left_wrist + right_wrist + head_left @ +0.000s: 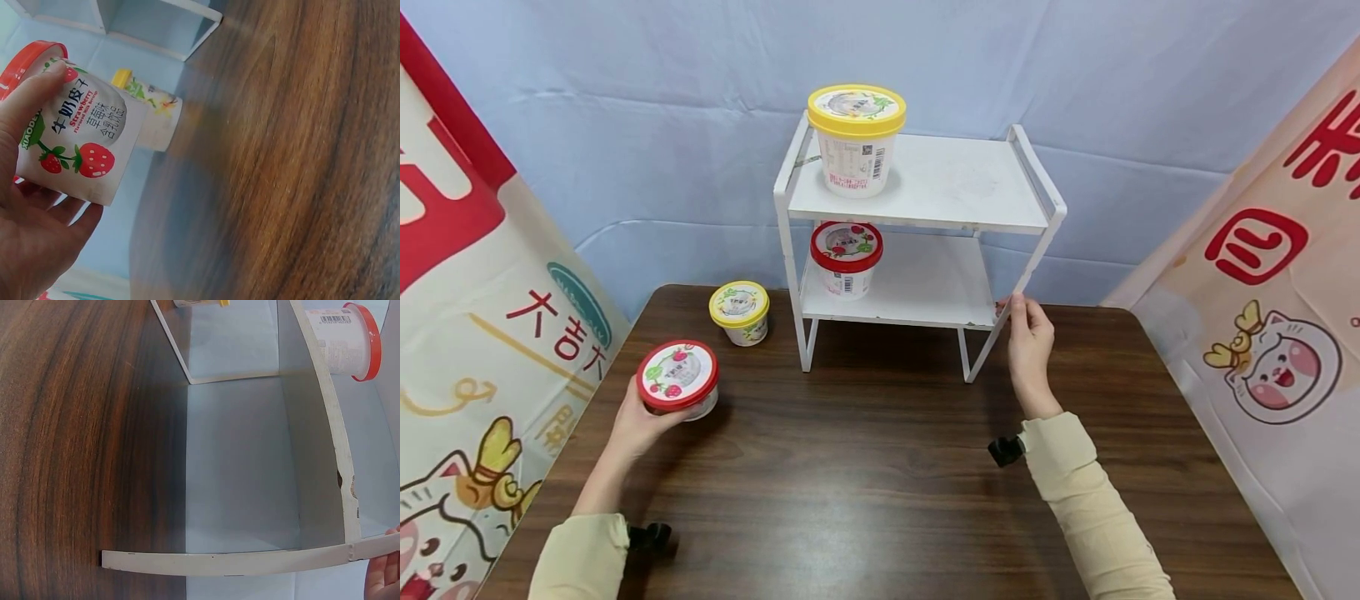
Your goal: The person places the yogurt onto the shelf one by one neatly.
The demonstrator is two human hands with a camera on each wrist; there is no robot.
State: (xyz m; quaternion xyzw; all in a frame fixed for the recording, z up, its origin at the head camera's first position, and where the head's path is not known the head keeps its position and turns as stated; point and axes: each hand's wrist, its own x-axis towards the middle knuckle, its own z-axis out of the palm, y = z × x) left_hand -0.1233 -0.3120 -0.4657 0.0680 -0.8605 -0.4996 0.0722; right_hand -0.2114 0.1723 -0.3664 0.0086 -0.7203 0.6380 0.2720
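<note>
My left hand (pixel 642 423) grips a strawberry milk tub (pixel 679 377) with a red lid, thumb on one side and fingers on the other. In the left wrist view the tub (pixel 84 128) is held above the brown table, its strawberry label showing. At the right side of a white two-tier rack (pixel 917 321), my right hand (pixel 1030 346) holds the front upright (pixel 1021 279) of the frame. Only a few right fingers (pixel 389 565) show in the right wrist view. A red-lidded tub (pixel 847 260) stands on the lower shelf, and a large yellow-lidded tub (pixel 856 142) on the upper one.
A small yellow-lidded tub (pixel 741 312) stands on the table (pixel 850 483), left of the rack and beyond the held tub. Blue cloth (pixel 700 125) hangs behind. Printed banners (pixel 1262 292) flank both sides. A black strap piece (pixel 1006 451) sits at each wrist.
</note>
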